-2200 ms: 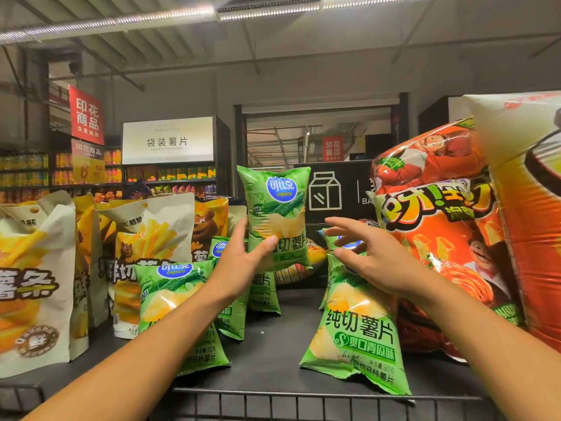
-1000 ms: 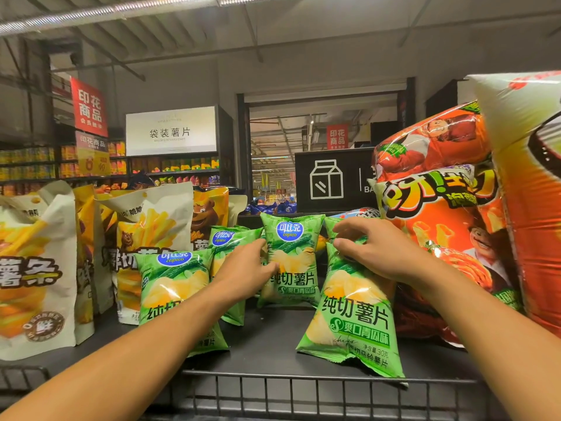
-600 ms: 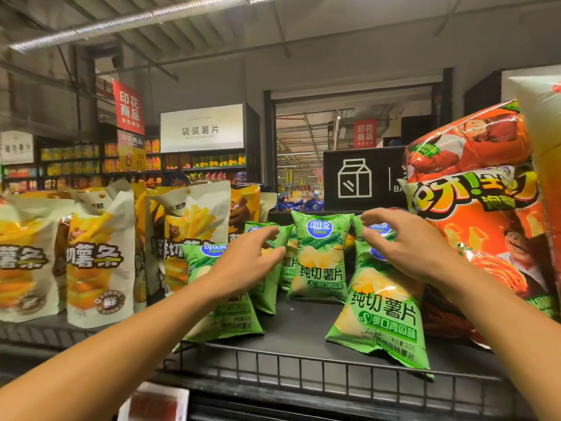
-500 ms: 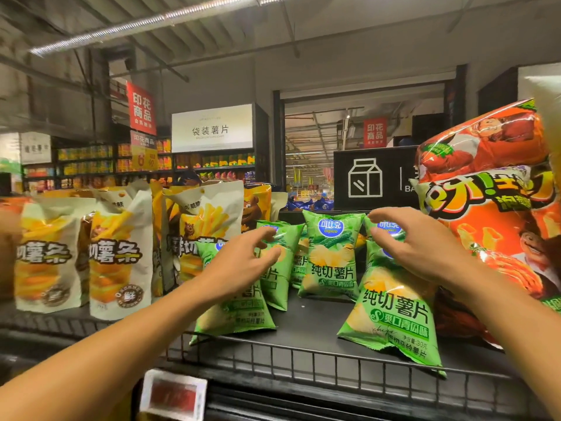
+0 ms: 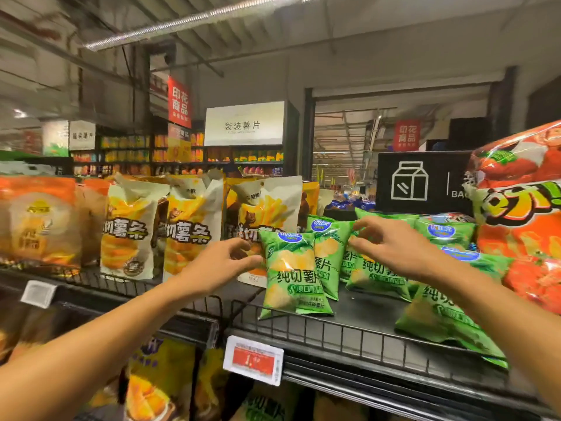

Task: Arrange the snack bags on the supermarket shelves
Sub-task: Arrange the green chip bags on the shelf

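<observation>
A: What does the shelf hold?

B: A dark shelf with a low wire rail along its front edge. On it stand small green chip bags in a loose cluster: the front green bag upright near the rail, a second green bag just behind it and overlapping it, a middle green bag further back, and a right green bag leaning forward toward the rail. To the left stand white and yellow fries bags, and beyond them, on the far left, orange bags, blurred. At the right edge are big orange puffed bags. A red price tag hangs from the shelf's front edge.

A: How do the green bags look?

B: Glossy and puffy, bright green, with a blue oval logo at the top, yellow chips pictured and white Chinese lettering.

A: And the hands?

B: The left hand reaches in with fingers loosely curled, its fingertips at the left edge of the front green bag; I cannot tell whether they touch it, and it grips nothing. The right hand hovers spread over the middle green bag, fingers relaxed and bent, holding nothing.

A: What differs from half a second ago?

B: The view has swung left, so more fries bags and the orange bags now show. The right hand has left the top of the right green bag and sits further left.
</observation>
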The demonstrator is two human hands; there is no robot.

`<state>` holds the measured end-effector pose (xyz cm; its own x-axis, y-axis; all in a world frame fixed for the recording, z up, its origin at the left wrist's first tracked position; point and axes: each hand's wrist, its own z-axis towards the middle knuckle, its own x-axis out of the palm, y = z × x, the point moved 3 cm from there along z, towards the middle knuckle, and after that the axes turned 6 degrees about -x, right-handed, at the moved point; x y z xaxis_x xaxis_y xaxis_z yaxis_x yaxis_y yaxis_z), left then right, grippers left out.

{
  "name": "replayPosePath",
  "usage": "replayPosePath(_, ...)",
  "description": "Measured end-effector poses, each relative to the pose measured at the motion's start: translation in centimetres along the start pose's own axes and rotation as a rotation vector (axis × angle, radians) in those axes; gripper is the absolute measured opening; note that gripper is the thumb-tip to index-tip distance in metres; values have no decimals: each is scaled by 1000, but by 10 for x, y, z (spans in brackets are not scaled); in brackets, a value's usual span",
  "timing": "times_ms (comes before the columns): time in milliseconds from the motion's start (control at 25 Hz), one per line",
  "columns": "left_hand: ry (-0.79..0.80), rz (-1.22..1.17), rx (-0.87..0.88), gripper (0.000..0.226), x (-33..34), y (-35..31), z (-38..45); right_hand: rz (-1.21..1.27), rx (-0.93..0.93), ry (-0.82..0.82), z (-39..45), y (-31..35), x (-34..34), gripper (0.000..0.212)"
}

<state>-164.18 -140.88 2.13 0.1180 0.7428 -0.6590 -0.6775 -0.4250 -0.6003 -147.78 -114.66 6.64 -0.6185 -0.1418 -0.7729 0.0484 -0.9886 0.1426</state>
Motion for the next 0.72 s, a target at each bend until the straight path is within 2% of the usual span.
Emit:
replayPosePath(80, 112, -78, -117, 39, 9, 10, 15, 43, 158, 270, 13, 15, 35, 63)
replayPosePath(120, 188, -153, -153, 45, 14, 14, 21, 71, 201, 359, 17, 22, 51, 65)
replayPosePath(240, 420, -338, -186, 51, 26, 21, 35, 294, 283, 408, 26, 34, 80, 55)
replayPosePath(360, 508, -383, -149, 65, 35, 22, 42, 399, 329, 371, 23, 35, 89, 53)
replayPosePath(480, 546, -415, -54, 74, 42, 18, 44, 526, 354, 230, 11, 29, 82, 51)
replayPosePath(640, 576, -475, 81, 88, 56, -16, 50, 469, 393, 5, -6, 12, 47, 90)
replayPosePath(720, 582, -466, 125, 87, 71, -41, 55, 332, 415, -62, -13, 1, 32, 95)
